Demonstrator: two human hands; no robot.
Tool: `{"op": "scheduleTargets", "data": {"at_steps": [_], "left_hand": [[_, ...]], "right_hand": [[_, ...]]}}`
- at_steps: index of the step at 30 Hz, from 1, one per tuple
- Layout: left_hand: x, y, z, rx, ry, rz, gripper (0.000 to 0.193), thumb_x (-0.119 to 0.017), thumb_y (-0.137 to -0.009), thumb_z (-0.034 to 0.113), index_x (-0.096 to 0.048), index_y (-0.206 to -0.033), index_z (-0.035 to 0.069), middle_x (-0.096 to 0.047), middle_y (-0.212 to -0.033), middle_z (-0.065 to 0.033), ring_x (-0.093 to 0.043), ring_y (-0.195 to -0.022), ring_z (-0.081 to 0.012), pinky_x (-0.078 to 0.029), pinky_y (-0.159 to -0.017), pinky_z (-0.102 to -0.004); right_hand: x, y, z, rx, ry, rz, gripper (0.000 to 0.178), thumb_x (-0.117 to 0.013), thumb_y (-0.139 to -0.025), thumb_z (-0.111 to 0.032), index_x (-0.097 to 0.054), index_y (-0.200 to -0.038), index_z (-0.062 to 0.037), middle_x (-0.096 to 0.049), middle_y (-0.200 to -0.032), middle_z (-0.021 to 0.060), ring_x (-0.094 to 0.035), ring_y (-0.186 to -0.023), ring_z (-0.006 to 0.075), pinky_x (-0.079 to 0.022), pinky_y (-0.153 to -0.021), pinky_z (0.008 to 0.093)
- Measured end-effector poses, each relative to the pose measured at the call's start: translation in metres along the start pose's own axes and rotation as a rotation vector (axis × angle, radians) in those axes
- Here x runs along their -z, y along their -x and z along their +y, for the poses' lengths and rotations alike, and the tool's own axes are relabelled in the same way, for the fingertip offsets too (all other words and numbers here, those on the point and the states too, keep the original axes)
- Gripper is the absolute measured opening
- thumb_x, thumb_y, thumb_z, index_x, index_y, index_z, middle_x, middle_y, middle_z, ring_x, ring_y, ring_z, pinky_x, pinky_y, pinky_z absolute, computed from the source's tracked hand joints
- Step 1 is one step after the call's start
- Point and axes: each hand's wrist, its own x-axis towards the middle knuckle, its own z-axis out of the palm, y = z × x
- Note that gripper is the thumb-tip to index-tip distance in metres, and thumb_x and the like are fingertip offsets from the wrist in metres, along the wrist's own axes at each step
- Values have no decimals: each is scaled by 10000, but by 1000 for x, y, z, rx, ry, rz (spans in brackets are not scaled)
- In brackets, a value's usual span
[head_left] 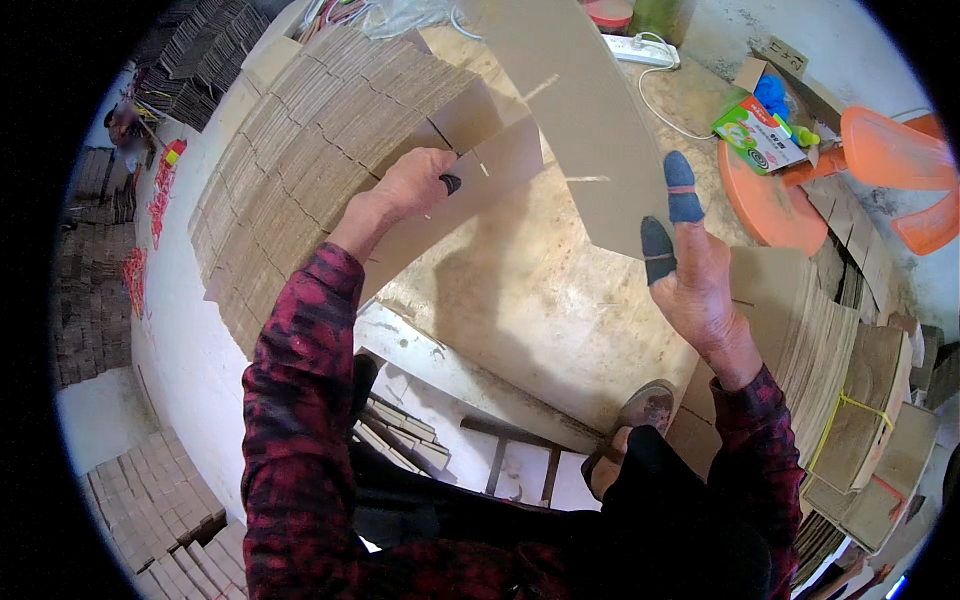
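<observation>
Nearest the camera, below the round table (560,330), the person's dark trousers and one sandalled foot (640,415) fill the lower edge, with red plaid sleeves rising on both sides. Just above the table's near rim, the right hand (700,290) stands with palm open to the camera, its blue-capped fingertips (682,195) pressed against the lower right edge of a long cardboard strip (585,110); the thumb is hidden behind the board, so the strip seems pinched flat between fingers and thumb. That strip runs up and leftward from the grip, its long axis leaning toward the table's far side, with short slits cut into its left edge. Over the table's left part, the left hand (415,180) is closed on a second slotted cardboard piece (470,175), which slants up to the right until its upper end nearly meets the strip's slit edge; the two boards lie crosswise, close together, whether touching I cannot tell. Beyond the left hand, left of the table, lies a fanned stack of flat cardboard blanks (320,130). Right of the table stand an orange plastic stool (770,205) and bundled cardboard (860,420).
</observation>
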Motion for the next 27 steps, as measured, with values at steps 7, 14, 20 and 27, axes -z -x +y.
{"op": "scheduleTargets", "data": {"at_steps": [7,14,20,27], "left_hand": [[-35,4,32,-282,-324,112,132,-562,-745,84,-618,-852,31,-643,-855,-208,-621,-865,-391,-494,-742,-472],[-65,11,88,-343,-331,107,155,-583,-714,36,-596,-868,50,-636,-803,-189,-621,-820,-384,-495,-703,-466],[-87,18,118,-329,-270,55,160,-589,-730,74,-605,-888,55,-639,-805,-185,-623,-822,-384,-505,-695,-461],[-106,25,140,-372,-227,21,220,-587,-729,82,-612,-945,49,-651,-847,-176,-639,-818,-372,-514,-699,-460]], "right_hand": [[-11,-11,-17,46,-19,1,905,-578,-636,73,-236,-1463,-57,-571,-804,185,-577,-703,360,-477,-609,418],[-1,3,-20,30,64,20,845,-581,-654,46,-280,-1438,-55,-589,-840,191,-595,-687,368,-489,-582,432],[7,23,-22,-62,225,-9,778,-559,-699,5,-299,-1429,-71,-598,-833,183,-606,-644,369,-502,-554,449],[-9,47,-4,-137,284,-53,726,-537,-713,3,-337,-1406,-78,-589,-757,199,-608,-611,386,-493,-529,479]]}}
